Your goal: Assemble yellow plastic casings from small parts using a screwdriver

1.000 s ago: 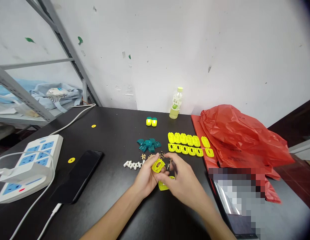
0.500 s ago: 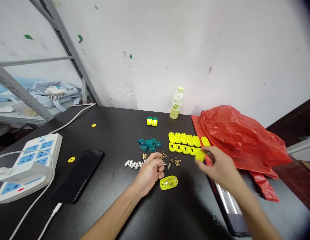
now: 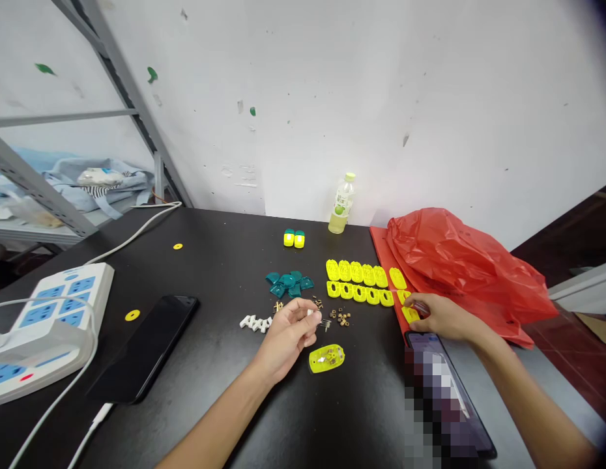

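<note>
My left hand (image 3: 287, 339) is closed in a pinch on a small white plastic part (image 3: 311, 312), mostly covered by the fingers. Just right of it lies a translucent yellow shell (image 3: 326, 358) with small metal parts inside. My right hand (image 3: 444, 316) reaches over the edge of the red bag, fingers closed on a yellow plastic piece (image 3: 410, 315) that they partly hide. Two rows of yellow parts, solid-backed shells (image 3: 356, 271) and ring-shaped pieces (image 3: 359, 294), lie left of that hand. Near my left hand are white parts (image 3: 254, 323), teal covers (image 3: 289, 283) and brass bits (image 3: 341, 318).
A red plastic bag (image 3: 459, 260) spreads over the right side. A phone (image 3: 449, 391) lies below my right hand, another (image 3: 146, 348) at left beside a white power strip (image 3: 53, 326) with cables. A bottle (image 3: 341, 205) and two yellow-green assembled pieces (image 3: 294, 239) stand near the wall.
My right hand has moved right and slightly down, from holding a yellow piece by the row's end to the red bag's edge. My left hand stays nearly in place, its white part now showing.
</note>
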### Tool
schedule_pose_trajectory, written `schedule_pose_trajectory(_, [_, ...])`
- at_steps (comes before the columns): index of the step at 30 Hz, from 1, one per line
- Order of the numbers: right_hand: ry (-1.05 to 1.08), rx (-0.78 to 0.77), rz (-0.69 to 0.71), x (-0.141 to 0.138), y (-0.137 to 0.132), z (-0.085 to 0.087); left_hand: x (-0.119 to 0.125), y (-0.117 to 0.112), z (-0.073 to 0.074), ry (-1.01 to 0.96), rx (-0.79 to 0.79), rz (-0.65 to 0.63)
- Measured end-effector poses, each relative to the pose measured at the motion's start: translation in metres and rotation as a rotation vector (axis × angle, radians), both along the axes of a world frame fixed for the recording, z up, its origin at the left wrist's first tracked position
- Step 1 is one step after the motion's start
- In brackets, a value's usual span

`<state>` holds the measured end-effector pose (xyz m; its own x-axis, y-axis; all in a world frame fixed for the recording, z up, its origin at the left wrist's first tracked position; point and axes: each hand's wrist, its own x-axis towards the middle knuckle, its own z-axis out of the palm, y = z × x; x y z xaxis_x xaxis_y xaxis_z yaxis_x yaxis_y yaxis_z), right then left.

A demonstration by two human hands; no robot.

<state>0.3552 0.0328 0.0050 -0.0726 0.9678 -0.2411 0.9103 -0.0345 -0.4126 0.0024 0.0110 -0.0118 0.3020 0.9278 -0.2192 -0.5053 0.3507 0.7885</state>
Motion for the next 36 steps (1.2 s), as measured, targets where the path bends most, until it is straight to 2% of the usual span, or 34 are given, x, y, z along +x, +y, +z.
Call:
schedule_pose_trajectory(2, [-0.001,0.009,-0.009,0.000,-0.001,0.004,0.000,0.001,0.002,-0.025,-0.037,0.003])
schedule_pose_trajectory(5, [-0.001,0.049,-0.031,-0.012,-0.010,0.019,-0.001,0.000,0.004,-0.019,-0.035,-0.012])
schedule_pose_trajectory(7, [0.040,0.088,-0.030,-0.035,-0.021,0.031,0.000,-0.002,0.005,0.004,-0.005,-0.036])
schedule_pose_trajectory(9, [0.254,0.177,-0.021,-0.071,-0.034,0.037,0.001,-0.004,0.006,0.023,0.022,-0.061])
schedule_pose_trajectory(11, [0.418,0.220,0.018,-0.113,-0.046,0.036,0.002,-0.006,0.005,0.045,0.040,-0.078])
schedule_pose_trajectory(13, [0.510,0.287,0.083,-0.150,-0.053,0.027,0.003,-0.007,0.004,0.071,0.053,-0.079])
schedule_pose_trajectory(16, [0.505,0.477,0.185,-0.181,-0.053,0.009,0.001,-0.004,0.001,0.099,0.053,-0.077])
schedule_pose_trajectory(20, [0.517,0.631,0.237,-0.186,-0.048,-0.008,-0.003,0.000,0.000,0.110,0.063,-0.070])
schedule_pose_trajectory(26, [0.601,0.752,0.259,-0.191,-0.046,-0.020,-0.005,0.001,0.002,0.122,0.124,-0.036])
schedule_pose_trajectory(36, [0.609,0.756,0.307,-0.187,-0.045,-0.025,-0.004,0.002,-0.001,0.153,0.097,-0.020])
